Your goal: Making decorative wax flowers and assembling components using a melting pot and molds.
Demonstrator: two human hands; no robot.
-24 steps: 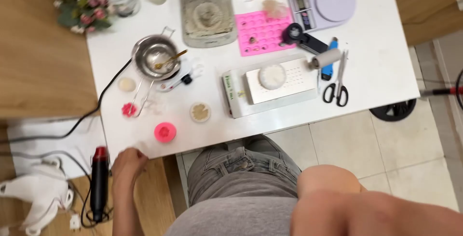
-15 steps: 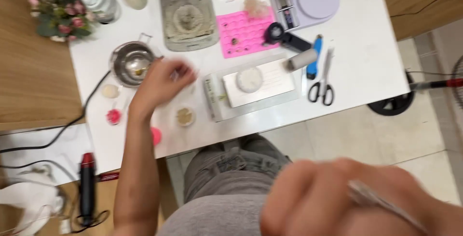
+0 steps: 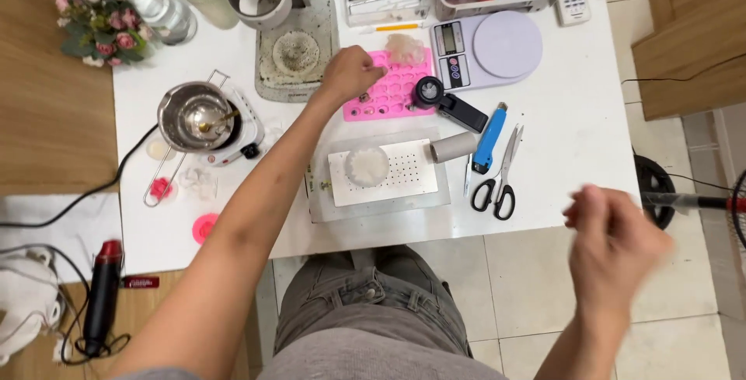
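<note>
Across the white table [image 3: 575, 147], seen from my head camera, a small craft setup lies spread out, and I judge the work as only just under way. At the centre sits a clear tray holding a white perforated plate [image 3: 388, 172] with a round white lump [image 3: 367, 165] on it. At 10 o'clock from that plate stands a metal pot [image 3: 194, 116] on a small white hotplate, a spoon resting inside. At 1 o'clock is a pale purple kitchen scale [image 3: 489, 47]. The pink mould [image 3: 392, 88], at 12 o'clock from the plate, shows mostly empty cavities, with a translucent clump resting at its far edge, so filling looks barely started. My left hand [image 3: 351, 74] rests on the mould's near-left corner, fingers curled shut in a loose fist; I cannot tell whether it pinches anything. My right hand [image 3: 614, 248] hangs off the table at 4 o'clock, blurred, fingers half curled, and I cannot tell whether it carries anything. Black-handled scissors [image 3: 501, 170] and a blue knife [image 3: 488, 139] lie at 3 o'clock beside a small grey roll [image 3: 453, 147]. A pink round lid [image 3: 205, 228] sits at 8 o'clock near the table edge.
</note>
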